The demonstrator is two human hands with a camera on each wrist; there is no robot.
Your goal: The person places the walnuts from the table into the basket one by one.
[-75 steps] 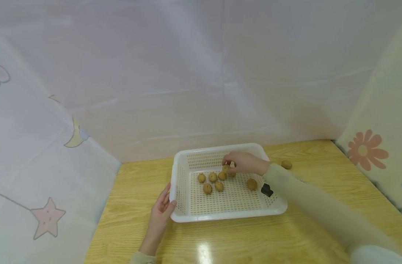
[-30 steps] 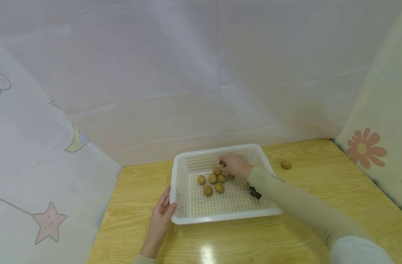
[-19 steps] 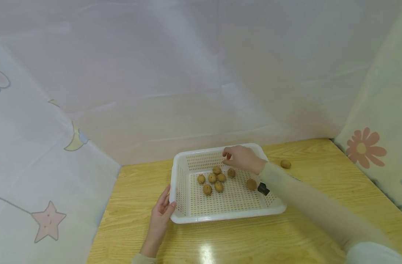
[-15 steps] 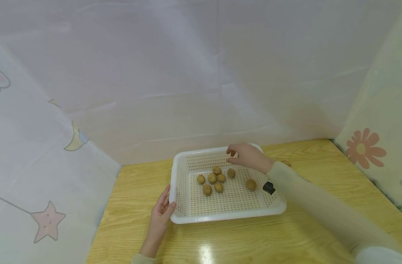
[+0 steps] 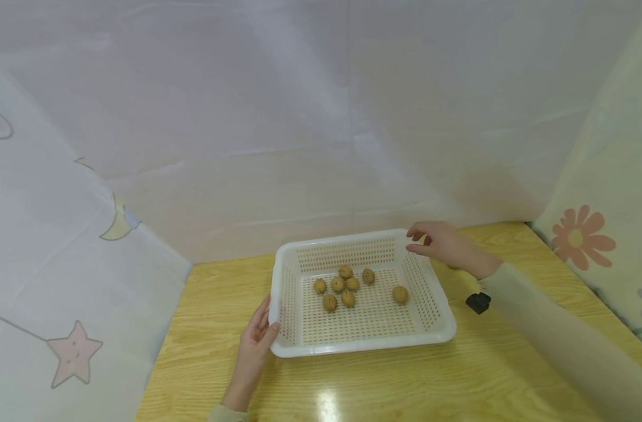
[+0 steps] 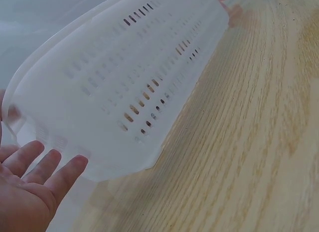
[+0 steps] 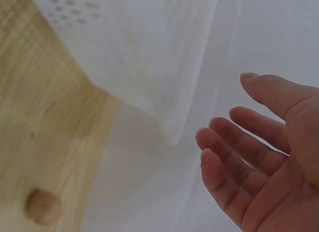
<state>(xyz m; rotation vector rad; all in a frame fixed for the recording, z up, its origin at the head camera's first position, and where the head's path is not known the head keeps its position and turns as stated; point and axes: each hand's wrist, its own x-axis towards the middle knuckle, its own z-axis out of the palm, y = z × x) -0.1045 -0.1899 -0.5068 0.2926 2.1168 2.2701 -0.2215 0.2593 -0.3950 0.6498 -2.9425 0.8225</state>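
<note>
A white plastic basket (image 5: 363, 347) with slotted walls sits on the wooden table. Several walnuts (image 5: 348, 298) lie on its floor, mostly left of the middle, and a lone walnut (image 5: 400, 295) lies toward the right side. My left hand (image 5: 255, 343) grips the basket's left edge, thumb over the rim and fingers along the outer wall, as the left wrist view also shows. My right hand (image 5: 444, 243) hovers by the back right corner, fingers relaxed and apart, palm bare in the right wrist view. Below it one more walnut (image 7: 44, 207) rests on the table outside the basket, mostly hidden by the right hand in the head view.
The wooden table (image 5: 210, 328) extends around the basket. A pale cloth backdrop (image 5: 300, 146) stands close behind the table, with patterned cloth (image 5: 605, 176) on the sides. A black wrist camera (image 5: 478, 302) hangs at the right sleeve.
My right hand has let go of a walnut among the others in the basket, then risen and moved right to the back right corner. The left hand stays on the rim.
</note>
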